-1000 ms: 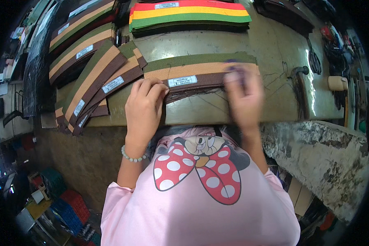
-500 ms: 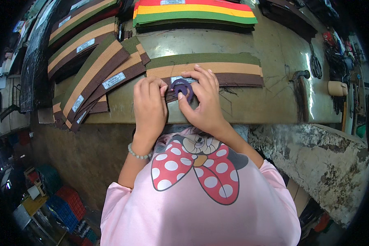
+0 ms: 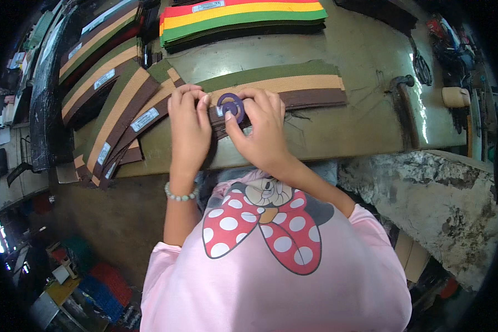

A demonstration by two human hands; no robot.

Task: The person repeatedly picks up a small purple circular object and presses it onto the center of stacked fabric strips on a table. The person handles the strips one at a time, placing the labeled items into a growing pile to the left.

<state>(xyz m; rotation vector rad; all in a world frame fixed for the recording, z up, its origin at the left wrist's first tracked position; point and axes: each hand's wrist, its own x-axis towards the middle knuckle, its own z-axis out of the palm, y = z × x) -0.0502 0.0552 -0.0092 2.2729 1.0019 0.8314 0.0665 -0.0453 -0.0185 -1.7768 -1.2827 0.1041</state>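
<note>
A stack of woven webbing strips (image 3: 293,84), striped green, tan and brown with a pale label, lies across the table in front of me. My left hand (image 3: 190,119) is closed at its left end, fingers curled and pinched on the strip's edge; the fingertips are partly hidden. Over the label, my right hand (image 3: 260,122) grips a purple ring-shaped tool (image 3: 239,105) between thumb and fingers. The tool's working end cannot be made out. Below my hands, brown edges of further strips show at the stack's front. Loose dark threads stick out near it.
Similar strips (image 3: 120,119) are fanned out on the left, with more piles (image 3: 102,77) behind them. A red, yellow and green stack (image 3: 243,23) lies at the far side. A hammer-like metal tool (image 3: 405,83) and a tan roll (image 3: 455,97) are on the right.
My view has shifted, so the table's contents sit farther left. The purple tool has turned and tilted in my right hand, uncovering part of the label. Both hands remain at the strip stack.
</note>
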